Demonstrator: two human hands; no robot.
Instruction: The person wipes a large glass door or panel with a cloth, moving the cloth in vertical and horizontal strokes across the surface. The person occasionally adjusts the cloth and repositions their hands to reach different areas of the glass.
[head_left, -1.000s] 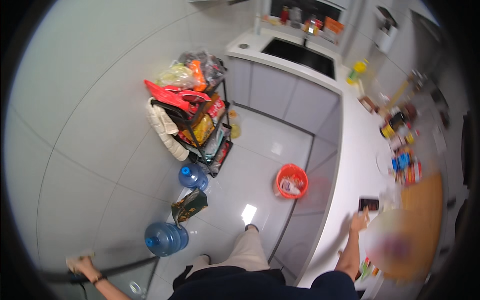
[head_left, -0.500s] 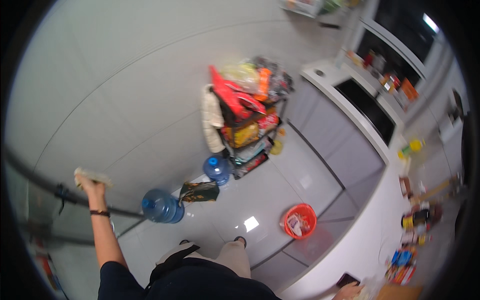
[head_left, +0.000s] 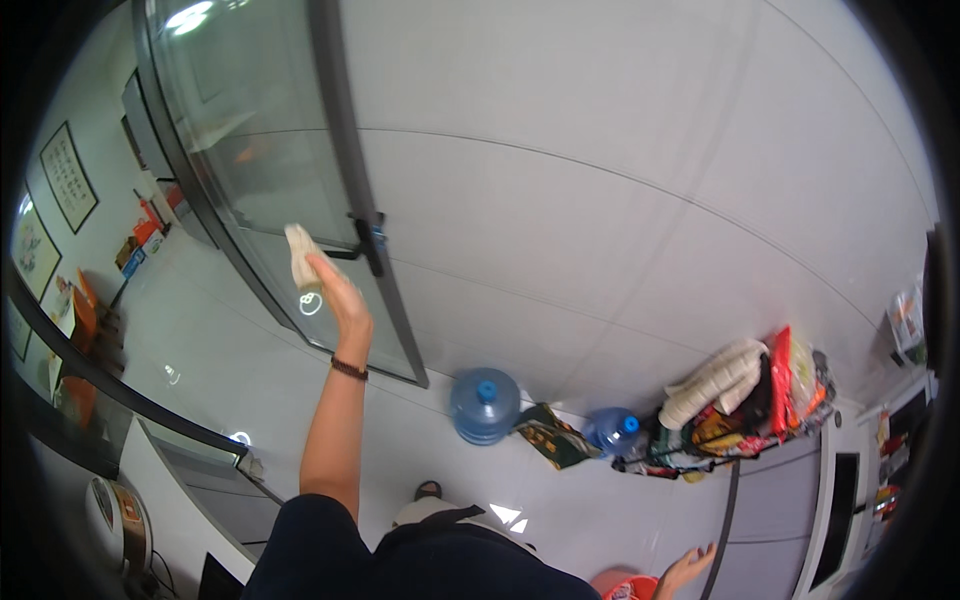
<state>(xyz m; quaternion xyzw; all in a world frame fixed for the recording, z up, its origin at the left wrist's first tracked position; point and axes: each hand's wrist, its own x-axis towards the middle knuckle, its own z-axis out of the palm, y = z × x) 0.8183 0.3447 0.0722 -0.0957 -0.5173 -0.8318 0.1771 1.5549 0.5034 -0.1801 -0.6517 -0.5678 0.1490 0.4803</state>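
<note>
The left hand [head_left: 335, 290], low at the frame's left before, now presses a pale cloth [head_left: 301, 258] against the glass door [head_left: 250, 150] at upper left, so wiping looks under way. The right hand [head_left: 685, 572] (bottom edge) hangs open and empty.

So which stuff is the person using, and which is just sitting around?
In use:
- left hand
- pale cloth, pressed to the glass door

Just lying about:
- two blue water jugs
- patterned bag on the floor
- loaded rack
- orange basket

The left hand [head_left: 338, 290] presses a cloth [head_left: 300, 258] against the glass door [head_left: 250, 150], left of its handle [head_left: 372, 243]. On the floor [head_left: 600, 200] right of the door stand two bottles [head_left: 484, 404] with a bag [head_left: 553, 437] between them. A loaded rack [head_left: 740, 405] stands further right, the right hand [head_left: 685, 570] before it.
</note>
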